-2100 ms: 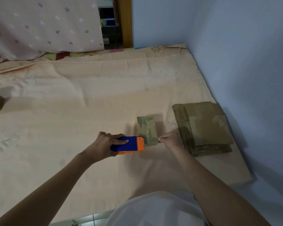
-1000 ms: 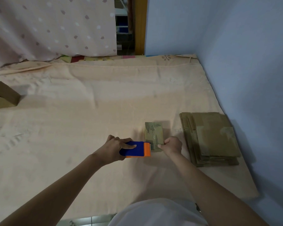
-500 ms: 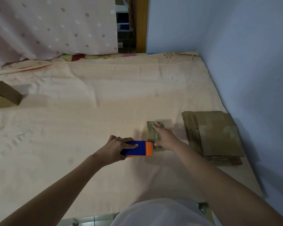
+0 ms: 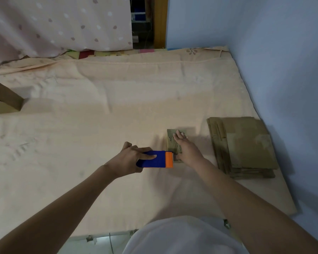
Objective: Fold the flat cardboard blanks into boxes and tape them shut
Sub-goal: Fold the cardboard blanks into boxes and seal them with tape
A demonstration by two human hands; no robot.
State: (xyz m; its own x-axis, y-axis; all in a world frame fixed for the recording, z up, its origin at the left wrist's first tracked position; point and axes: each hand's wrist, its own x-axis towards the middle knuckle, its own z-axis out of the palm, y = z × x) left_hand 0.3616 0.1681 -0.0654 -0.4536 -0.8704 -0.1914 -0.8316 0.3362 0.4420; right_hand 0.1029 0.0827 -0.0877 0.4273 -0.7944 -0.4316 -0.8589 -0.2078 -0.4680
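Mid-frame, gripping the tape dispenser [image 4: 155, 159] in the left hand [image 4: 127, 158], pressing the small box [image 4: 171, 139] flat-fingered with the right hand [image 4: 186, 150]; one finished box [image 4: 5, 99] sitting upper left, flat blanks [image 4: 246, 143] still waiting right.

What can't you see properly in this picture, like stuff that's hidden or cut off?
- Small box: the right hand lies flat on it, hiding its top and any tape.
- Tape dispenser: the left hand hides its back.
- Box at far left: cut off by the head view's edge.
- Cardboard stack: count untellable.
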